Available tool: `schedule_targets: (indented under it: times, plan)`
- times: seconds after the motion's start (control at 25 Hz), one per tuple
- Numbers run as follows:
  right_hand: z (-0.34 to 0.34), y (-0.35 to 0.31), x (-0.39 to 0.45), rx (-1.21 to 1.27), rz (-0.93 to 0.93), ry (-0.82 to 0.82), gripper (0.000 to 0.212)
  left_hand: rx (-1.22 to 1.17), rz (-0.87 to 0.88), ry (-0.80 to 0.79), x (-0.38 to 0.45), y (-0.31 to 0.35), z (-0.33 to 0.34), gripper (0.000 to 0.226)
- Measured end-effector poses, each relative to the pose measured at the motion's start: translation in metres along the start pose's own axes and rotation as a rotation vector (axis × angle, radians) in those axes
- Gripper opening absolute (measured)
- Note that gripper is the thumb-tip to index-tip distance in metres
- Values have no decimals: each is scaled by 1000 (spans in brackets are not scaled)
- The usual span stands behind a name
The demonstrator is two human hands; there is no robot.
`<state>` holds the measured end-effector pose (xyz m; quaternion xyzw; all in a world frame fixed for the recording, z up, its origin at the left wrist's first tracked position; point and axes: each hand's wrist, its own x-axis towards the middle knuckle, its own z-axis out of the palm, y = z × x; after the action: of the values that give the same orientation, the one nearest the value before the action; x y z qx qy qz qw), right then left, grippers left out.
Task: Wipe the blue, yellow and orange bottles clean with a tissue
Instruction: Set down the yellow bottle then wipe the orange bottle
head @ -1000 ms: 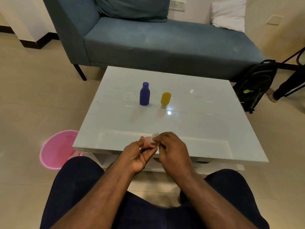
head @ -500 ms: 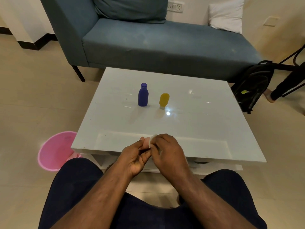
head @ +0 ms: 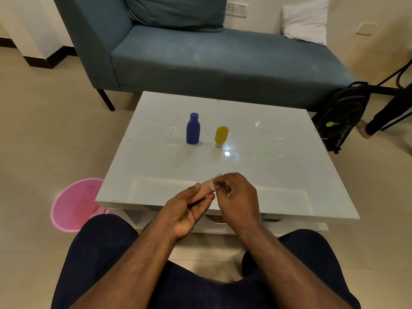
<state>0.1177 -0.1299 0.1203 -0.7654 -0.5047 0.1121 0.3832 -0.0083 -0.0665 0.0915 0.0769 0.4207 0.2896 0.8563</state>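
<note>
Both bare forearms reach forward from the seated person's lap, between knees clad in dark trousers, and meet over the near edge of the scene. The left hand lies palm up and tilted to the right, its fingers and thumb curled round a small pale orange bottle. The right hand arches over from the right, knuckles up, fingertips pinching a scrap of white tissue against the bottle's far end. The two hands touch.
</note>
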Motion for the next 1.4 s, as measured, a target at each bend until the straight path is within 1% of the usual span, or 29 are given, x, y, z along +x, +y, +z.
schedule_targets:
  times: [0.08, 0.12, 0.2, 0.32, 0.48, 0.52, 0.6, 0.68, 0.84, 1.0, 1.16, 1.2, 1.32, 1.36, 1.4]
  plan:
    - [0, -3, 0, -35, -46, 26, 15, -1, -9, -16, 0, 1, -2, 46]
    - [0, -4, 0, -53, -76, 41, 16, 7, -19, -30, -1, 1, -2, 48]
    - [1, -4, 0, -82, -112, 47, 17, 23, -40, -59, -2, -2, -1, 45]
    - [2, -2, 0, -109, -170, -14, 20, 84, -39, -82, -3, -3, 1, 38]
    - [-6, 4, 13, -92, -92, 55, 20, 167, -20, -139, -8, -4, 5, 33]
    - [-4, 2, 12, -89, -79, 40, 20, 178, -12, -137, -8, -2, 4, 32]
    - [2, -4, 4, -101, -103, -22, 21, 198, -10, -142, -7, -1, 1, 31]
    - [1, -4, 3, -115, -124, -49, 21, 195, -22, -166, -5, -2, 0, 32]
    - [-6, -2, 18, -85, -48, 23, 22, 145, -46, -210, -1, -3, -1, 39]
    - [-3, -7, -2, -81, -156, -64, 24, 158, -45, -240, 5, -3, -2, 37]
    - [-8, 0, 19, -89, -41, 23, 22, 137, -54, -237, 2, -4, -1, 38]
    - [-7, -2, 17, -100, -51, 17, 23, 143, -51, -239, 1, -4, 0, 39]
    - [-2, -7, -1, -135, -156, -71, 24, 184, -32, -250, -1, -3, 2, 37]
    - [-4, -5, 1, -136, -162, -73, 24, 186, -29, -251, -2, -4, 3, 36]
    - [-5, -1, 8, -126, -130, -49, 23, 177, -29, -248, -2, -4, 3, 36]
